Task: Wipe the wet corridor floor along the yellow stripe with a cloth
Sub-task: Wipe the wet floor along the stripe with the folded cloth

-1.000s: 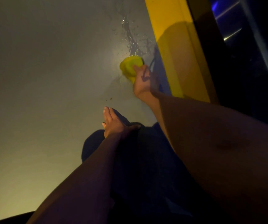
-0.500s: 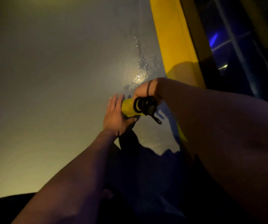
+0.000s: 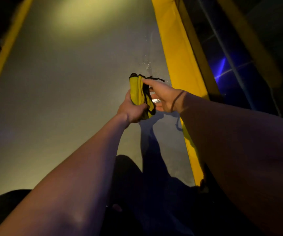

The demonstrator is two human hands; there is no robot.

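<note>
A yellow cloth with black edging (image 3: 138, 92) is bunched and held upright above the grey corridor floor (image 3: 72, 92). My left hand (image 3: 130, 109) grips its lower part. My right hand (image 3: 163, 95), a dark band on its wrist, reaches in from the right, and its fingertips pinch the cloth's upper fold. Water drops glint on the wet patch of floor (image 3: 147, 65) just beyond the cloth, beside the yellow stripe (image 3: 176, 48) that runs along the right side.
Right of the stripe stands a dark edge, with dark glass or railing (image 3: 239, 65) showing blue light behind it. Another yellow stripe (image 3: 2, 53) borders the floor at the far left. My dark-clothed legs (image 3: 146, 193) fill the bottom of the view.
The cloth has left the floor. One second ago my right hand pressed it on the wet patch; now both hands hold it up in the air, and the view has tilted up the corridor.
</note>
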